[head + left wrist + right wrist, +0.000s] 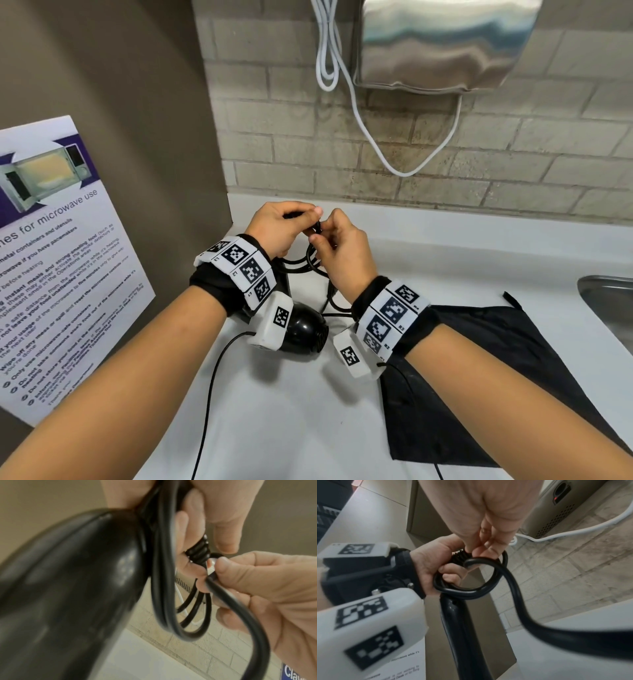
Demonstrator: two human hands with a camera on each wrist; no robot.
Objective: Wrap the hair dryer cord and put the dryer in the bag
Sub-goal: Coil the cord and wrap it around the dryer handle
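Both my forearms reached in from the near edge, wrists strapped with marker blocks, and met over the black hair dryer (pixel 306 330). Its rounded body hung just under my left wrist, handle rising into my left hand (pixel 279 228), which was clamped round the handle end and the gathered loops of black cord (pixel 310 265). My right hand (pixel 344 251) sat just beside it, thumb and fingertips (pixel 223 568) pinched on the cord close to the ribbed collar (pixel 199 551) where it leaves the handle; from that pinch a free length curved down and away. Several loops hung beside the handle, below my left grip. On the white bench (pixel 479 246) to my right lay the black bag (pixel 486 377), flat and well apart from the dryer. Farther right showed a sink edge (pixel 606 291); on the brick wall hung a steel unit (pixel 442 44) with a white cable (pixel 356 99), and a microwave notice (pixel 58 260) stood at my left.
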